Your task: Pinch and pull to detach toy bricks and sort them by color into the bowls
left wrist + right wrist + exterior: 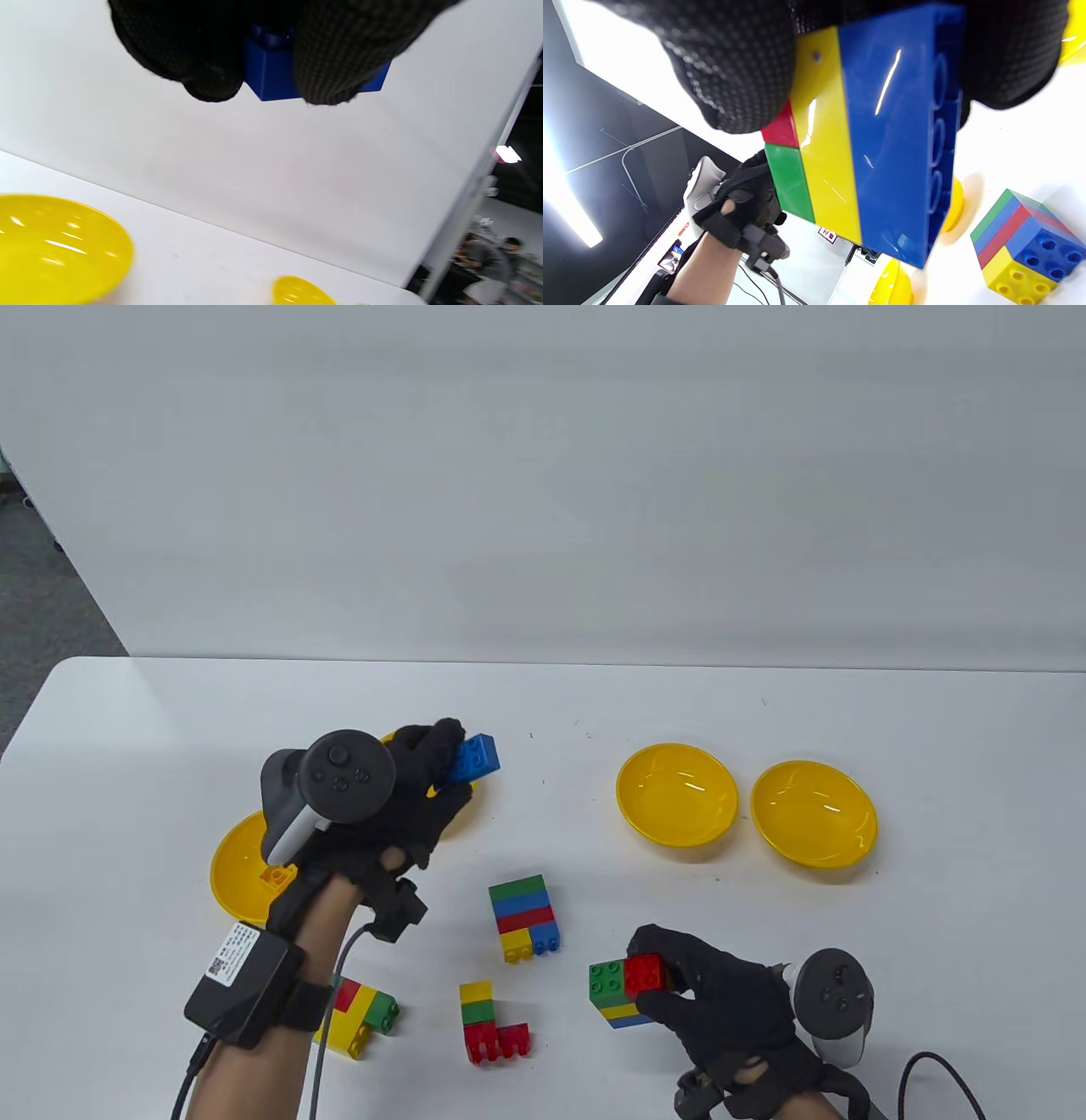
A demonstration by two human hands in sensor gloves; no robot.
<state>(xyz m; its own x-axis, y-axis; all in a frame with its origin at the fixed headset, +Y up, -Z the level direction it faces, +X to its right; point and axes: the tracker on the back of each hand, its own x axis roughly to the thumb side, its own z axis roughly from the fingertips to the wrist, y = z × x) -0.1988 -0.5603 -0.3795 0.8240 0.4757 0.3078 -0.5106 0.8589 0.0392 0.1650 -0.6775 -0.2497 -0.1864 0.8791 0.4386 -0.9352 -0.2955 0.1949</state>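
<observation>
My left hand pinches a single blue brick in the air over a yellow bowl that the hand mostly hides. In the left wrist view two fingertips clamp the blue brick. Near the front edge my right hand grips a stack with green and red bricks on top, then a yellow and a blue layer. The right wrist view shows that stack close up, held between my fingers.
A yellow bowl at the left holds a small orange-yellow brick. Two yellow bowls stand at the right. Three more brick stacks lie on the table: a mixed stack, a yellow-green-red one, and one by my left wrist.
</observation>
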